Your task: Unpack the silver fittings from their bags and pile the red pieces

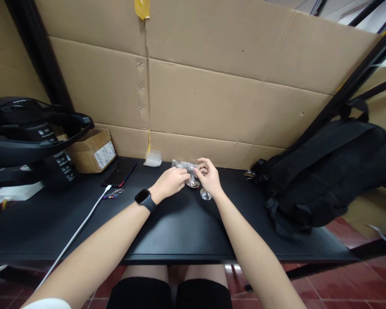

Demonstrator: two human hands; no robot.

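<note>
Over the middle of the black table, my left hand [173, 180] and my right hand [209, 177] meet at a clear plastic bag [191, 168]. The fingers of the left hand, below a black smartwatch, are pinched on the bag's left side. Right-hand thumb and fingers close on its other side. Clear round pieces [192, 183] show at the bag's lower part; I cannot tell whether they are inside or under it. A separate clear disc-like piece [206, 194] lies on the table just below my right hand. Fingers hide part of the bag.
A small clear plastic packet [153, 159] lies by the cardboard wall [206, 107]. On the left are a phone [119, 172], keychain [114, 194], white cable [80, 227], cardboard box [91, 150] and dark bottle [59, 167]. A black backpack [328, 171] fills the right side.
</note>
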